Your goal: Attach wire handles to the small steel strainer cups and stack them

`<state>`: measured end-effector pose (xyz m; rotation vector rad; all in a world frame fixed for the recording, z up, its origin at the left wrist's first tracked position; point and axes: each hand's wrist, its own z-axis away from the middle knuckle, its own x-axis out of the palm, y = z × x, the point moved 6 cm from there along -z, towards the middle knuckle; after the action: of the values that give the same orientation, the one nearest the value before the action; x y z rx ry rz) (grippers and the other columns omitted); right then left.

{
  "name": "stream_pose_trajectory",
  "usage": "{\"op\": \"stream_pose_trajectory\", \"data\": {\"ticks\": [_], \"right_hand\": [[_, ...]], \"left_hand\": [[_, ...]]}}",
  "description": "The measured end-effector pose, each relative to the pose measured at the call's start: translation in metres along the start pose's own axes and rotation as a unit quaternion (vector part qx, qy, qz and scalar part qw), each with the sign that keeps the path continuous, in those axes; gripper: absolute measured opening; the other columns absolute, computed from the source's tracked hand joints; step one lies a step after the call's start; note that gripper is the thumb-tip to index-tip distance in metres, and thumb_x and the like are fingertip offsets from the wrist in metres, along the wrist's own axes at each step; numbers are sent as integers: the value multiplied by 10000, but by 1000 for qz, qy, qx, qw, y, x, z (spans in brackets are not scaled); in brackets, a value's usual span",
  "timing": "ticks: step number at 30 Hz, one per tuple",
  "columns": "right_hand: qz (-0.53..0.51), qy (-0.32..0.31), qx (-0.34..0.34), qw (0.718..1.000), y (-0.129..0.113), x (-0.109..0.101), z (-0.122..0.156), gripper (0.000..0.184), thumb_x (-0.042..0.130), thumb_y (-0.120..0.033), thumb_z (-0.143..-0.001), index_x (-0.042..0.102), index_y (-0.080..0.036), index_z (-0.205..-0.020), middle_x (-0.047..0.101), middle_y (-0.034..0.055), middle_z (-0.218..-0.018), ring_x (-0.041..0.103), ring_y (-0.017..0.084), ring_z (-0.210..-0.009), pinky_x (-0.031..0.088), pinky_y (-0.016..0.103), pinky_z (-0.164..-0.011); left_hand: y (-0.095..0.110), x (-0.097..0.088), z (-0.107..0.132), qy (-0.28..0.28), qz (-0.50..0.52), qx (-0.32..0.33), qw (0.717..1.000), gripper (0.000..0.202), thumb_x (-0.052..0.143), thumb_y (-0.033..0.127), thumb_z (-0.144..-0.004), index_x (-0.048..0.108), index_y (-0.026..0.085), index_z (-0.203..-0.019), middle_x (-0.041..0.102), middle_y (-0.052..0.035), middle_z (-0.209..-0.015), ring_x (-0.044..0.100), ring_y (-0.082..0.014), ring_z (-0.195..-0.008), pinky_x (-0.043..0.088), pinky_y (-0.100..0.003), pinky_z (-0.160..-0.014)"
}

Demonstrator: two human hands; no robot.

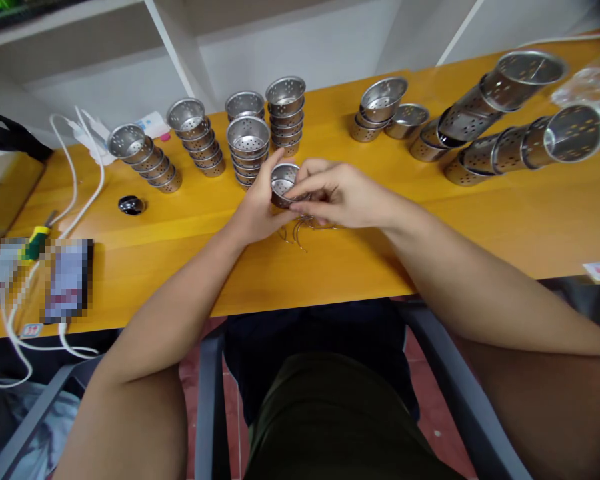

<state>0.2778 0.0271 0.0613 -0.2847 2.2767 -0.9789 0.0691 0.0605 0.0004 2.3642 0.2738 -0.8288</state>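
Upright over the desk, a small perforated metal cup (283, 184) is in my left hand (258, 208), its thumb and fingers around the cup's side. My right hand (337, 192) is at the cup's right edge, fingers bent in a pinch and fingertips at the rim. Whatever lies between those fingers is too small and hidden to make out. Thin bent wires (300, 230) lie on the wood just below both hands. Right behind the held cup stands a stack of similar cups (249, 143).
More nested cups (195, 137) stand left and at the back. Long tilted stacks (500, 150) lean at the right, near a clear plastic bag (587, 87). A small black object (131, 205), a phone (69, 280), white cables (100, 177) and a green-yellow-handled tool (36, 243) lie left.
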Motion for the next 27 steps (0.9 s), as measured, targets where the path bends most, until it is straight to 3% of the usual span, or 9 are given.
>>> {"op": "stream_pose_trajectory", "data": {"ticks": [3, 5, 8, 14, 23, 27], "right_hand": [[37, -15, -42, 998, -11, 9, -5, 231, 857, -483, -1199, 919, -261, -1185, 736, 28, -1099, 647, 148, -793, 560, 311, -713], [67, -25, -56, 996, -10, 5, -6, 230, 819, -425, -1225, 882, -238, -1107, 723, 25, -1049, 639, 160, -824, 547, 323, -762], [97, -35, -63, 993, -7, -2, -6, 223, 812, -366, -1225, 846, -225, -1056, 720, 33, -1037, 654, 174, -855, 536, 335, -793], [122, 33, -54, 991, -2, -1, -5, 261, 793, -446, -1250, 827, -245, -1088, 732, 64, -1093, 692, 235, -971, 583, 392, -886], [61, 106, -36, 992, 1, 6, -7, 343, 882, -580, -1201, 857, -257, -1087, 753, 74, -1079, 689, 243, -916, 601, 434, -839], [-55, 50, -10, 997, -10, -10, -8, 401, 978, -641, -1132, 890, -264, -1030, 792, 76, -1044, 714, 237, -901, 645, 437, -876]], "left_hand": [[-2, -2, 1, -16, 7, 7, 1000, 1141, 827, 932, -1102, 303, 380, -1953, 661, -166, -1838, 713, -446, -1742, 556, -662, -1541], [-4, 0, 1, -34, 7, 7, 999, 1135, 779, 931, -1131, 274, 356, -1969, 607, -184, -1890, 639, -458, -1807, 493, -672, -1576], [-8, 5, -1, -59, 8, -1, 998, 1136, 725, 954, -1145, 251, 341, -1975, 558, -204, -1929, 586, -467, -1847, 499, -679, -1566], [-6, -3, -6, -35, 16, 23, 999, 1102, 706, 952, -1154, 237, 371, -1965, 533, -197, -1926, 571, -487, -1850, 508, -714, -1544], [6, -8, -7, -35, 19, 20, 999, 1068, 797, 855, -1155, 266, 363, -1940, 553, -186, -1909, 586, -482, -1837, 515, -707, -1536], [1, -2, -1, -51, 22, -14, 998, 1102, 884, 780, -1127, 276, 340, -1934, 583, -198, -1882, 631, -468, -1791, 548, -693, -1517]]}}
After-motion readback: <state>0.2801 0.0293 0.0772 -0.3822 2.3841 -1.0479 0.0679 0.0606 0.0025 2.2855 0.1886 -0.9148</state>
